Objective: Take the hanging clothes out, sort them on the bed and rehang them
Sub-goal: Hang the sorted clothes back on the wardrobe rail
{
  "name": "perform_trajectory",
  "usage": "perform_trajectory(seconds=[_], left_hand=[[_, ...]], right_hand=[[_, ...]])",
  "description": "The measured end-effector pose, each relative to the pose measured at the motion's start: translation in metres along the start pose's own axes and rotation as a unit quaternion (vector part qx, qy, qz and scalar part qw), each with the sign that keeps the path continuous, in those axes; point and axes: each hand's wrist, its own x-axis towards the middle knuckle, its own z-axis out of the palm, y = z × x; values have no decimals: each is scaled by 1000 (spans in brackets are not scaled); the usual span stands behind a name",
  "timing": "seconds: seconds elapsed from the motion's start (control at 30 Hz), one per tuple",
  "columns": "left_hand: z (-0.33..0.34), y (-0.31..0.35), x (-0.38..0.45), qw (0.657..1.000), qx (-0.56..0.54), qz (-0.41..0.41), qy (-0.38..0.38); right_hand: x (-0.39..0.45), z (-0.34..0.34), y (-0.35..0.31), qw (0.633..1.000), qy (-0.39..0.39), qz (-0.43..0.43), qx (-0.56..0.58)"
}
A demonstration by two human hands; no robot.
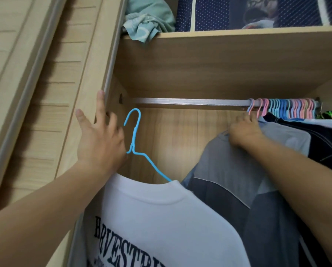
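shirt on hanger [135, 135] left, below rail [190, 102] | hung clothes [288, 132] bunched right | shelf [238, 32] above

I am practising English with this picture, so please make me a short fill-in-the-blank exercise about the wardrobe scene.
1. The white T-shirt hangs on a ____ hanger.
2. That hanger's hook is ____ the rail, not on it.
3. The right hand holds a ____ garment.
4. The other hangers crowd the ____ end of the rail.

Missing words: blue; below; grey; right
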Motion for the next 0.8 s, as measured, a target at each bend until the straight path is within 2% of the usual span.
perform_trajectory(seconds=[0.07,0.1,0.17,0.2,0.23,0.27,0.3,0.37,0.4,0.53,0.57,0.63,0.8], left_hand=[[1,-1,0,1000,6,3,-4],[3,-1,-1,1000,11,5,-5],[5,-2,-1,1000,21,7,-10],[6,-2,-1,1000,27,5,-14],[6,-3,-1,999,33,4,-16],[6,-3,-1,999,38,3,-18],[5,-2,-1,999,43,3,-18],[5,-2,-2,999,51,5,-17],[4,-2,-2,998,52,6,-17],[5,-3,-2,998,56,10,-28],[5,-4,-2,998,52,12,-29],[5,-5,-3,999,32,24,-18],[6,-12,-6,998,3,51,21]], right_hand=[[-22,-34,-26,978,24,-57,198],[-40,-54,-38,935,8,-92,342],[-91,-91,-52,777,-112,-176,594],[-120,-109,-54,702,-182,-218,653],[-146,-123,-53,662,-235,-261,662],[-169,-133,-52,660,-262,-303,635],[-189,-138,-52,684,-264,-336,591],[-220,-138,-57,763,-200,-368,493],[-232,-136,-60,794,-160,-363,461],[-265,-123,-62,868,-78,-267,412],[-268,-120,-61,878,-71,-247,403],[-263,-112,-58,876,-82,-214,425],[-199,-89,-48,901,-83,-112,412]])
